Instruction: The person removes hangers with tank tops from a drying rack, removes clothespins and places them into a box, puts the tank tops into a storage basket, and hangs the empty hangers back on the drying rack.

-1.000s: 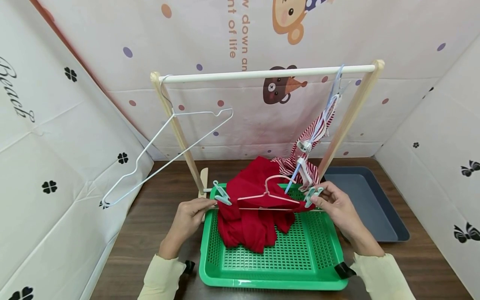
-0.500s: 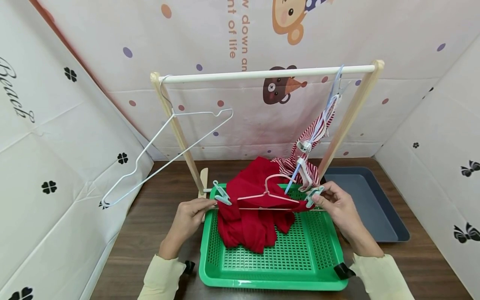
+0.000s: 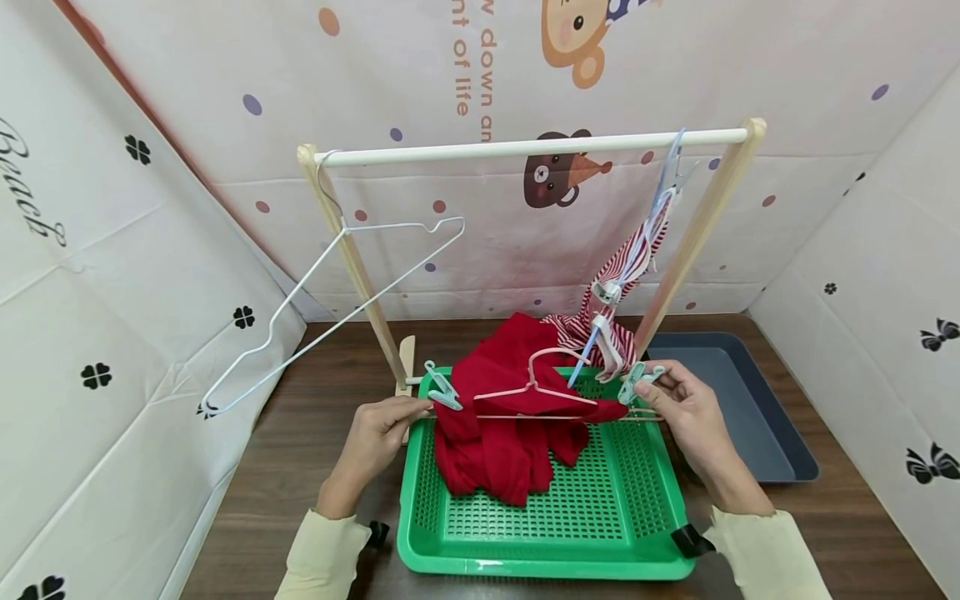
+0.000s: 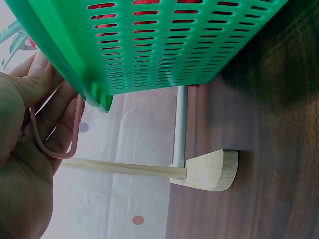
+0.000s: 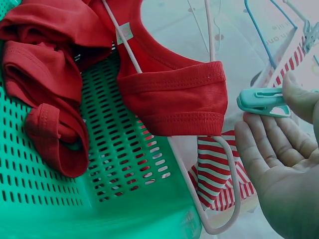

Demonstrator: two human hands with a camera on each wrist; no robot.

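Note:
A red knit garment (image 3: 502,462) lies bunched in a green basket (image 3: 547,568), with a pink hanger (image 3: 502,394) threaded through it. My left hand (image 3: 381,432) holds the hanger's left end, whose looped end (image 4: 74,137) lies against the fingers. Beside that hand, a teal clothespin (image 3: 446,390) sits at the garment's left side. My right hand (image 3: 693,421) pinches another teal clothespin (image 5: 260,99) between thumb and fingers. In the right wrist view it stands apart from the garment's strap (image 5: 174,97), which hangs over the hanger's bare right end (image 5: 234,174).
Behind the basket stands a rack with a white bar (image 3: 487,151). A white hanger (image 3: 285,312) hangs at its left. At its right, a striped red-and-white cloth (image 3: 626,262) hangs from a blue hanger (image 3: 667,179). A dark tray (image 3: 731,400) lies right of the basket.
My right hand has moved slightly right with the clothespin, away from the garment's right end, leaving the hanger's end more exposed. The left hand stays in place.

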